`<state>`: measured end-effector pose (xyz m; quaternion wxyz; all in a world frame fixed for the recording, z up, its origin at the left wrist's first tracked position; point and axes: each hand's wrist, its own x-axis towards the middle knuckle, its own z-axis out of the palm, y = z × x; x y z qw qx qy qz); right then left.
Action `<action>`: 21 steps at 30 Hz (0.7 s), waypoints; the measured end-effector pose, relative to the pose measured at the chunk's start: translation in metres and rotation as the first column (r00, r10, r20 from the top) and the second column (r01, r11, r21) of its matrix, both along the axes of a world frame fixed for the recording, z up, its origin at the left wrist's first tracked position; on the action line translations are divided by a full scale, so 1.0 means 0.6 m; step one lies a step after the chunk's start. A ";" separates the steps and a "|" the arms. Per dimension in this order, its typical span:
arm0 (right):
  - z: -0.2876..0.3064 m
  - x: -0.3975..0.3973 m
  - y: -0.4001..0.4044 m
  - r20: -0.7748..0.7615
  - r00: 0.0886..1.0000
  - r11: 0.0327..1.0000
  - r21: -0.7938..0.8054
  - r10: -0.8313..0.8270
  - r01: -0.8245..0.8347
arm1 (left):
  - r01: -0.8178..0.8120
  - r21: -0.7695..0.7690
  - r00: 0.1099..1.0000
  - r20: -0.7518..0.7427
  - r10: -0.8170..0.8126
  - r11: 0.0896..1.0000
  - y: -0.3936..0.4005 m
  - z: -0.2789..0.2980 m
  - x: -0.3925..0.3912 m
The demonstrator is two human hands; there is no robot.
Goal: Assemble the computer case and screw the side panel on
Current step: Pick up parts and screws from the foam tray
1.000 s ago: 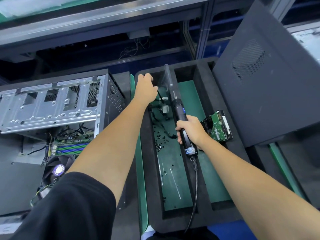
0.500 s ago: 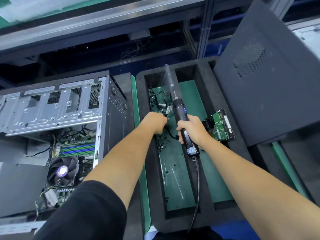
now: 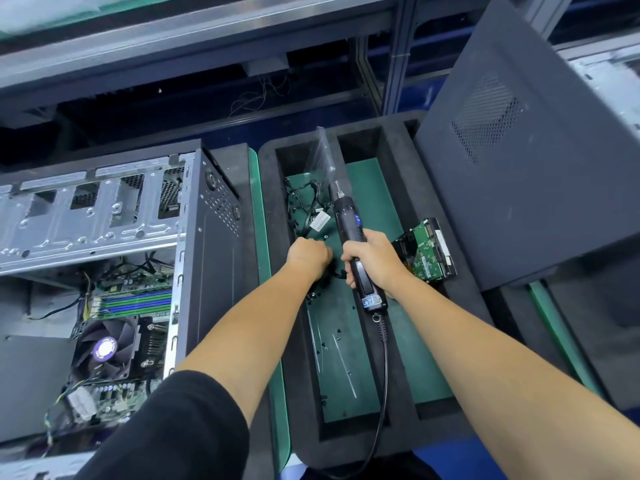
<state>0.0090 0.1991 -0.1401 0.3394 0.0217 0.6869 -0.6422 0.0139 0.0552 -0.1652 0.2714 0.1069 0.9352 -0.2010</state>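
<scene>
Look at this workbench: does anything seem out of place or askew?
Yes. Small black screws lie scattered loose across the green-lined foam tray, and a bare hard drive sits tilted on the tray's right wall.

1. Black foam tray [image 3: 401,202], divided into green-floored compartments.
2. Hard drive [image 3: 429,249], circuit board up, resting on tray's right wall.
3. Tangled black cables [image 3: 304,202] in the left compartment's far end.
4. Aluminium frame rail [image 3: 207,32] across the back.
</scene>
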 end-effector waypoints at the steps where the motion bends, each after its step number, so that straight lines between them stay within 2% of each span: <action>1: 0.000 0.000 0.000 -0.002 1.000 1.000 0.002 0.001 -0.001 | -0.013 0.008 1.000 0.000 0.013 1.000 0.002 0.000 0.001; 8: 0.000 0.001 0.000 -0.010 1.000 1.000 0.006 0.004 -0.004 | -0.021 0.056 1.000 0.020 0.020 0.998 0.002 0.002 0.005; 14: -0.002 0.000 -0.001 -0.006 1.000 1.000 0.003 -0.004 0.004 | -0.163 0.237 0.986 0.002 0.167 0.958 -0.001 0.028 -0.010; 16: -0.002 0.000 0.000 -0.004 1.000 1.000 0.007 -0.005 0.005 | -0.137 0.199 0.990 -0.005 0.141 0.970 -0.008 0.037 -0.012; 21: 0.001 0.000 0.000 -0.013 1.000 1.000 0.011 0.007 -0.007 | 0.049 -0.048 0.996 0.072 -0.046 0.998 -0.008 0.033 0.010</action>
